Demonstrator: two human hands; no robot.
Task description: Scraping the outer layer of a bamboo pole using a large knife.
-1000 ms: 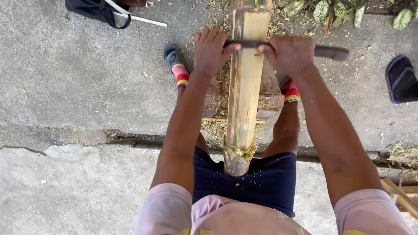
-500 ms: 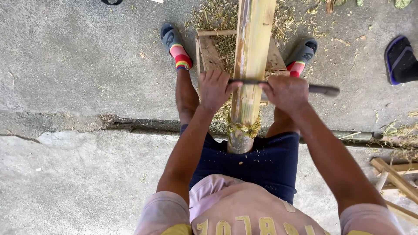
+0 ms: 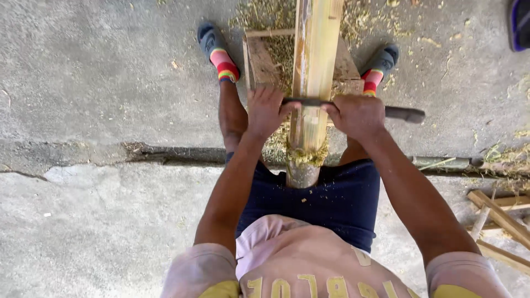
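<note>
Bamboo pole is laid lengthwise between the legs, near end butted against the dark shorts, far end running off the top edge of view. It is rested on a small wooden stand on the concrete floor.

A dark blade is held crosswise over the pole, touching its upper face. Left hand is closed on the blade's left end, fingers wrapped tight, just left of the pole. Right hand is closed on the blade just right of the pole, with the rest of the tool sticking out past it to the right. Both grips fully closed, nothing else held.

A ring of frayed shavings is bunched around the pole just below the blade. More shavings are scattered on the floor around the stand. Feet in striped socks and slippers are placed either side of the stand. Cut sticks are seen at the floor's right edge.
</note>
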